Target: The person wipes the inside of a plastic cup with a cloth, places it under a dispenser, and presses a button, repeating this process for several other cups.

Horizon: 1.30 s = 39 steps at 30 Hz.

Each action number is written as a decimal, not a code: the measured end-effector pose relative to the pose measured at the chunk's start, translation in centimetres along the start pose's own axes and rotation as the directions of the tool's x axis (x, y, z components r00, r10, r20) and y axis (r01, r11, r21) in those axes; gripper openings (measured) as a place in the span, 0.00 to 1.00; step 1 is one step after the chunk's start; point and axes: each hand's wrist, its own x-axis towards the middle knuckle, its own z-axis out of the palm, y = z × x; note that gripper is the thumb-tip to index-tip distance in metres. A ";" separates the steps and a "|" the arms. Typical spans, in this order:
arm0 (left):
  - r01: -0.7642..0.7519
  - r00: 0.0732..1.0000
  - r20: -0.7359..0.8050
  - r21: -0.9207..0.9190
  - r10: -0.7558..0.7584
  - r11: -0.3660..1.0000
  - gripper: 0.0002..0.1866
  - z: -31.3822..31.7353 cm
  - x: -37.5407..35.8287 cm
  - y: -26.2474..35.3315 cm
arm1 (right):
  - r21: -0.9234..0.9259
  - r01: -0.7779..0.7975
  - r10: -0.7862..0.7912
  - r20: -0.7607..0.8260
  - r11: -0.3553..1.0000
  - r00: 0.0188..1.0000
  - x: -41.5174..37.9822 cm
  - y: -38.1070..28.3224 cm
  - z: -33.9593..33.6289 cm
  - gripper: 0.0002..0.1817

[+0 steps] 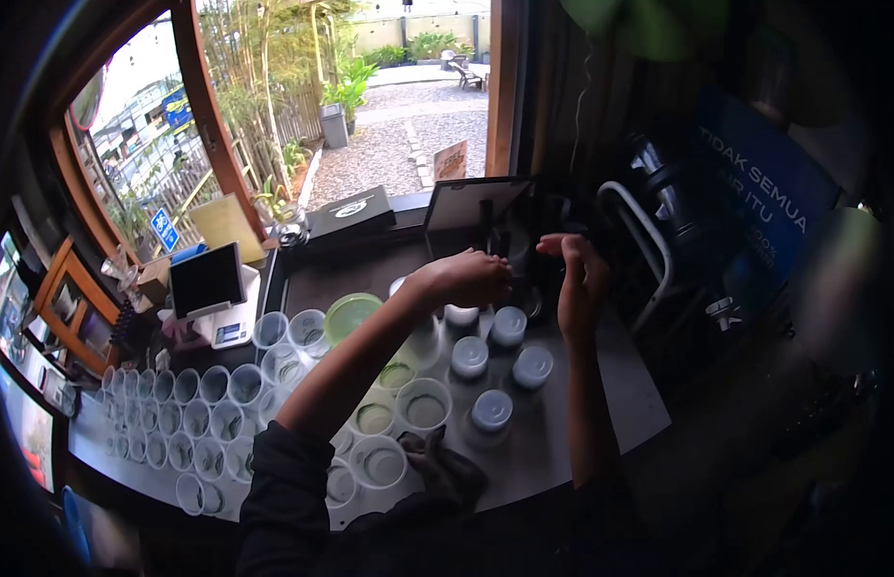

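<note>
My left hand (pixel 471 277) reaches over the counter with its fingers curled closed. Something dark is at its fingertips, too dim to make out. To its right, my right hand (pixel 583 274) is raised, fingers stretched and bent toward the left, with nothing visible in it. Below the hands stand several small white-lidded containers (pixel 491 411). Under my left forearm are clear plastic cups (pixel 424 405), some with green at the bottom, and a wider green-tinted round container (pixel 353 317). A dark crumpled cloth (pixel 445 464) lies by the cups near the front edge.
Rows of clear cups (pixel 214 385) fill the counter's left side. Behind them stands a tablet (pixel 206 281) on a white stand. A black box (pixel 352 213) and an open dark case (pixel 471 207) sit by the window. A curved metal bar (pixel 664 245) rises at right.
</note>
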 end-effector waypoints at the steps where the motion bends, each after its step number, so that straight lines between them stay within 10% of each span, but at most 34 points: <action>1: 0.026 1.000 0.010 -0.070 -0.025 0.997 0.26 0.1 -2.6 0.7 | -0.019 -0.036 0.039 0.125 0.999 0.991 -1.7 -1.2 0.1 0.15; 5: 0.022 0.997 0.075 -0.225 -0.005 0.974 0.31 2.6 -11.6 1.4 | -0.128 0.000 0.078 0.604 0.992 0.793 -7.3 -5.7 1.9 0.13; 10: 0.104 0.979 0.193 -0.200 -0.065 0.974 0.43 7.1 -18.3 -0.8 | -0.404 0.207 0.299 0.865 0.891 0.402 -14.3 -4.4 5.7 0.36; 22: 0.145 0.984 0.105 0.011 -0.145 0.989 0.63 16.0 -21.5 -0.7 | -0.525 0.280 0.299 0.763 0.804 0.573 -20.0 -3.0 6.9 0.43; 28: 0.170 0.980 0.099 0.048 -0.174 0.984 0.56 14.2 -22.0 0.6 | -0.346 0.108 0.141 0.620 0.932 0.771 -18.4 -6.3 3.7 0.46; 32: 0.100 0.974 -0.179 -0.217 -0.140 0.971 0.41 11.5 -21.1 0.3 | -0.112 -0.053 0.096 0.416 0.992 0.904 -16.2 -8.5 2.5 0.54; 35: -0.173 0.960 -0.263 -0.823 -0.093 0.541 0.36 8.1 -19.2 0.9 | 0.199 -0.183 0.137 0.223 0.963 0.965 -15.6 -6.0 2.3 0.47; 39: -0.337 0.897 -0.383 -0.916 -0.219 0.220 0.32 5.9 -15.4 3.3 | 0.274 -0.127 0.111 0.072 0.953 0.991 -15.2 -4.9 3.0 0.43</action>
